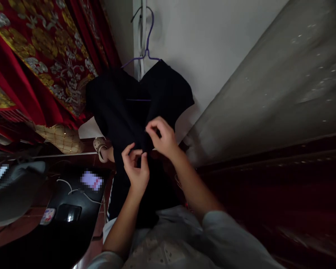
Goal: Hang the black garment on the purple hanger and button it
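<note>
A black short-sleeved shirt (112, 108) hangs from a purple wire hanger (147, 52) in front of me, its neck open in a V. My right hand (162, 136) pinches the edge of its front opening between thumb and fingertips. Lower down and to the left, my left hand (136, 168) is curled, with thumb and fingers closed on the dark cloth. What lies right between the fingertips is too dark to make out. The hanger's lower bar shows across the inside of the neck.
Red curtains (50, 56) with gold and silver patterns hang at the left. On a black table (72, 239) lie a lit phone (92, 180), a dark phone (68, 213) and a white cable (89, 198). A foot in a beige clog (100, 149) is behind. A grey covered surface (268, 86) stands right.
</note>
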Demonstrator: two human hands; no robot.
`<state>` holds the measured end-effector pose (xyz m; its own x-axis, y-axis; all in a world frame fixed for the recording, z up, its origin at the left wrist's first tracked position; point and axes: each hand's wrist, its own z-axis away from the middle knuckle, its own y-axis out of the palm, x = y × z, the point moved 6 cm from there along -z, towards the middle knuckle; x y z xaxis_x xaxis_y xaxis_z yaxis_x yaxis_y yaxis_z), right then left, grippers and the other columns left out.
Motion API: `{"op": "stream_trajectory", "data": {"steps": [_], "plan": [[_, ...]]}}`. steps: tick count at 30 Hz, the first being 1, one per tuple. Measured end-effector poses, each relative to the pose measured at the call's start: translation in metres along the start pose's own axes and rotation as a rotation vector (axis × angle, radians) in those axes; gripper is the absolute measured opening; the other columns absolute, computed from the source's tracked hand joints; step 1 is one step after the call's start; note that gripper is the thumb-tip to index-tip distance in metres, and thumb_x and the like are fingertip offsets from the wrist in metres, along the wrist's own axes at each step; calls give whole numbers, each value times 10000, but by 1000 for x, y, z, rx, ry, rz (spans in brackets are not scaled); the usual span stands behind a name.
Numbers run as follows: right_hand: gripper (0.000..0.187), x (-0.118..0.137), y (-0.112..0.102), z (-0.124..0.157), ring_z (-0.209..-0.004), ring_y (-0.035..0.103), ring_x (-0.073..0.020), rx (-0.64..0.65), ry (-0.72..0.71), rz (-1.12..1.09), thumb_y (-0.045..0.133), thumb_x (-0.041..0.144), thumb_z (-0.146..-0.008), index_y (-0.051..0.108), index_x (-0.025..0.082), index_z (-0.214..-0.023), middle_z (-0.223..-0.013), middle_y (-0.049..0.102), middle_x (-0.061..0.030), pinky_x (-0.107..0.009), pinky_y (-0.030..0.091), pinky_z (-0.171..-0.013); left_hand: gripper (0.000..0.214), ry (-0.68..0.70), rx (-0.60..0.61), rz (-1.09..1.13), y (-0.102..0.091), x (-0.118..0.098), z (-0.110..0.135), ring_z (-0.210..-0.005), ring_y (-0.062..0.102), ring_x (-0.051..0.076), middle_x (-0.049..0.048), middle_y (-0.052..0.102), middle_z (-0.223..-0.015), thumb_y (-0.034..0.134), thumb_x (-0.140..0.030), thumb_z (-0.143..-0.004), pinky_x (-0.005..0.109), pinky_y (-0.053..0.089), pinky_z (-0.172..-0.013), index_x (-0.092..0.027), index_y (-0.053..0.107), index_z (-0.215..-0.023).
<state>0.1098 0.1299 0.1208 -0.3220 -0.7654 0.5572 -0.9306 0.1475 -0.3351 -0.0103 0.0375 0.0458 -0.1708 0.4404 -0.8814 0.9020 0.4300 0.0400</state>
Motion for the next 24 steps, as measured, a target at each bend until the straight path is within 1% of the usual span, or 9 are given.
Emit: {"op": "stream_trajectory", "data": {"steps": [2,5,8,10,13,17,19,21,24], "plan": [[209,-9,-16,-53,-945,628,-232,-16,-34,133,443,381,-1049,550,255,-921,-955,628,-72,-423,545,-883,336,47,28,13,7,4,7,-878,685,166,31,642,-932,636,-298,-1005,315,587,-848,-257,510,-1313],[227,-18,-41,-129,-1058,615,-263,-77,-29,291,432,439,-1050,560,277,-954,-1055,628,-88,-455,521,-992,264,142,161,-23,23,11,13,-894,693,155,51,661,-986,612,-271,-1013,286,588,-843,-223,563,-1268],[209,-16,-50,-162,-1043,618,-254,-67,-57,364,452,449,-1049,563,297,-958,-1093,633,-87,-422,531,-960,309,213,329,-106,32,10,-3,-903,700,154,58,682,-1024,596,-273,-1023,281,586,-853,-225,550,-1325],[243,-16,-49,-159,-1035,621,-247,-75,-64,363,451,479,-1055,567,280,-977,-1084,635,-88,-411,537,-949,379,281,378,-164,32,0,-33,-956,701,173,71,691,-1068,594,-316,-1032,308,579,-895,-233,514,-1392],[324,-20,-46,-140,-1043,627,-238,-103,-56,306,407,512,-1074,574,238,-1023,-1061,629,-88,-432,529,-990,402,442,304,-183,31,-32,-100,-1011,682,185,90,673,-1152,525,-411,-1069,329,559,-913,-241,501,-1433],[370,-21,-42,-125,-1063,631,-226,-123,-63,272,337,494,-1100,575,210,-1079,-1090,624,-88,-459,518,-1039,366,663,372,-230,55,-75,-185,-970,665,165,59,680,-1095,435,-481,-1096,314,531,-893,-266,553,-1367],[354,-18,-41,-124,-1076,630,-223,-108,-78,300,346,476,-1102,578,208,-1086,-1114,622,-88,-451,514,-1052,334,804,385,-326,67,-92,-208,-935,645,179,73,677,-1012,409,-464,-1104,330,517,-862,-228,637,-1163],[333,-17,-41,-124,-1072,632,-222,-83,-89,339,362,459,-1102,582,209,-1082,-1123,621,-87,-433,517,-1043,337,873,384,-444,74,-100,-219,-872,619,189,75,651,-927,402,-425,-1109,340,495,-809,-213,631,-981],[320,-19,-40,-124,-1059,635,-221,-61,-102,381,366,441,-1102,588,213,-1073,-1120,622,-87,-399,525,-1008,293,804,459,-544,79,-96,-222,-868,613,199,64,626,-920,466,-425,-1091,346,476,-818,-219,591,-924]]}}
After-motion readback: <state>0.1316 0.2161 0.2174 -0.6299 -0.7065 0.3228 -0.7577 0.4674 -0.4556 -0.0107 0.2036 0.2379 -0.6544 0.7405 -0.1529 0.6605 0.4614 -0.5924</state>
